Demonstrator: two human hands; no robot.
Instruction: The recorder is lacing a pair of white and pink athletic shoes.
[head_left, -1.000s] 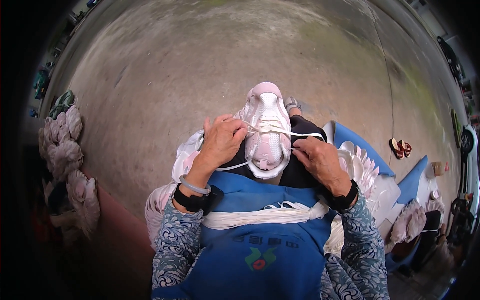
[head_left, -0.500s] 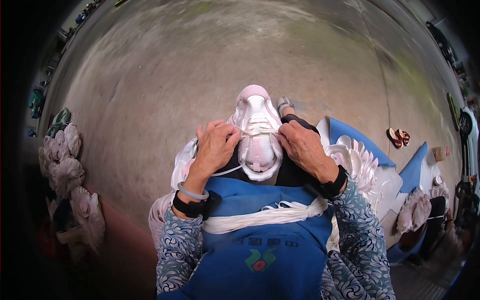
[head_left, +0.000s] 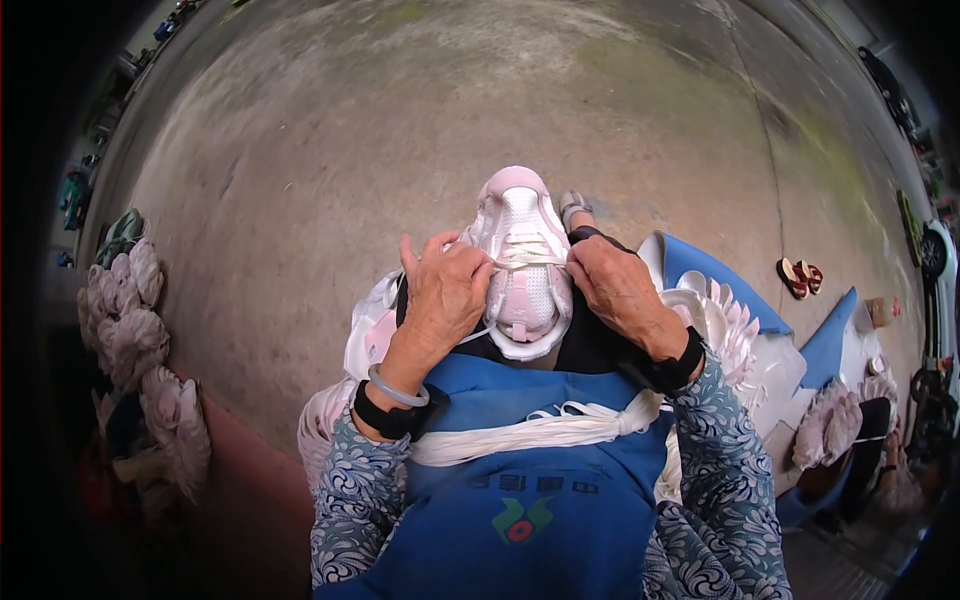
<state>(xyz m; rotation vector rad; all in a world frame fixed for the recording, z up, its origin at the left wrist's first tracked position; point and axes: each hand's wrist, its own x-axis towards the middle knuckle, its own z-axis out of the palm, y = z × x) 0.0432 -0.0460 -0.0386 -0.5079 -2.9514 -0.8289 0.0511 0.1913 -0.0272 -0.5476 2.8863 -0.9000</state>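
A pink and white sneaker upper (head_left: 519,200) rests on my lap, toe pointing away from me, its padded collar nearest me. White shoelace (head_left: 527,264) crosses the tongue in several rows. My left hand (head_left: 448,287) is at the shoe's left side, thumb and forefinger pinched on the lace. From the other side my right hand (head_left: 618,292) grips the lace too, fingers curled. Between the hands the lace stretches across the tongue. A bundle of white laces (head_left: 530,437) lies over my blue apron (head_left: 490,380), tied at its right end.
More pink and white uppers (head_left: 372,335) lie beside my left leg, and others (head_left: 720,320) are stacked at my right by blue sheets (head_left: 715,278). Bunched uppers (head_left: 130,345) stand far left. Sandals (head_left: 798,277) sit on the concrete floor (head_left: 330,200). Another person's arm (head_left: 889,450) shows lower right.
My left hand has moved slightly right, closer to the shoe's tongue. My right hand has shifted a little right, and the lace between them remains stretched across.
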